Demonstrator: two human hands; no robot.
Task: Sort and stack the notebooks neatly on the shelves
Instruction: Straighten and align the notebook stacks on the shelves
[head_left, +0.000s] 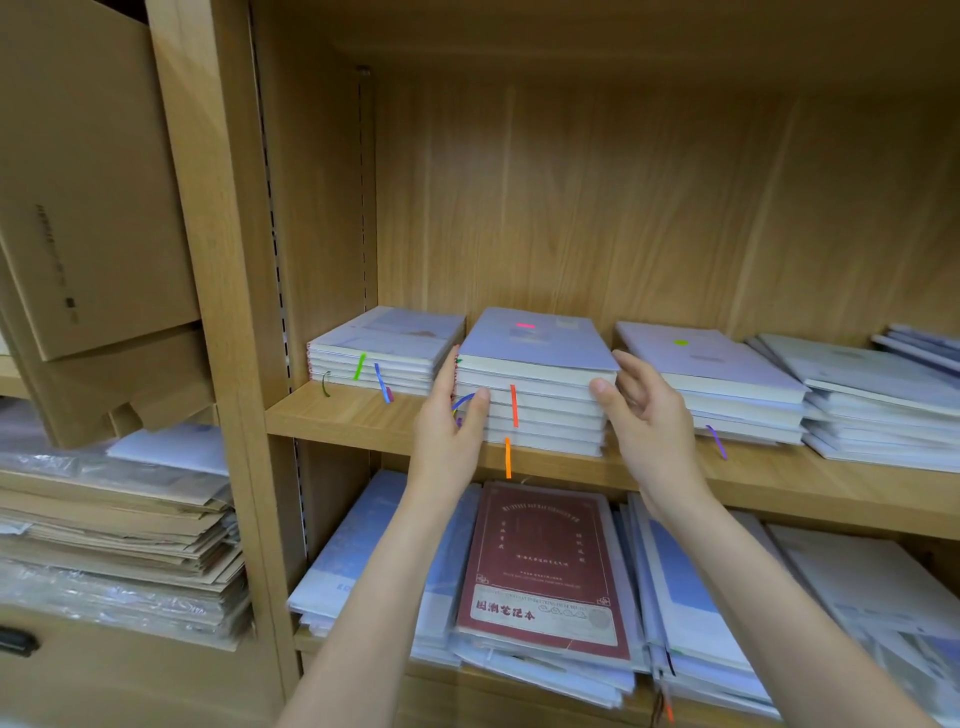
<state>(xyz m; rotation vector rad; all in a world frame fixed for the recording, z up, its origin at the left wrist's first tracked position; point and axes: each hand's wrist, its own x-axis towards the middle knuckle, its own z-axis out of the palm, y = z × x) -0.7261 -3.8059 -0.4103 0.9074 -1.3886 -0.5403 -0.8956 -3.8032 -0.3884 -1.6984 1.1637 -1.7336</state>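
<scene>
A stack of pale lilac notebooks (535, 358) with orange ribbon markers sits in the middle of the upper shelf (353, 415). My left hand (452, 431) presses flat against the stack's left side, thumb on its front edge. My right hand (641, 410) is at the stack's right side, thumb touching the front corner, fingers relaxed. Another stack (384, 348) lies to the left and a third (722, 379) to the right. On the lower shelf lies a dark red notebook (545, 561) on top of loose pale ones.
More notebook piles (878, 400) fill the upper shelf's right end. Uneven pale blue notebooks (353, 551) crowd the lower shelf. A wooden upright (228, 312) divides off the left bay, which holds cardboard boxes (88, 197) and wrapped brown paper stacks (114, 545).
</scene>
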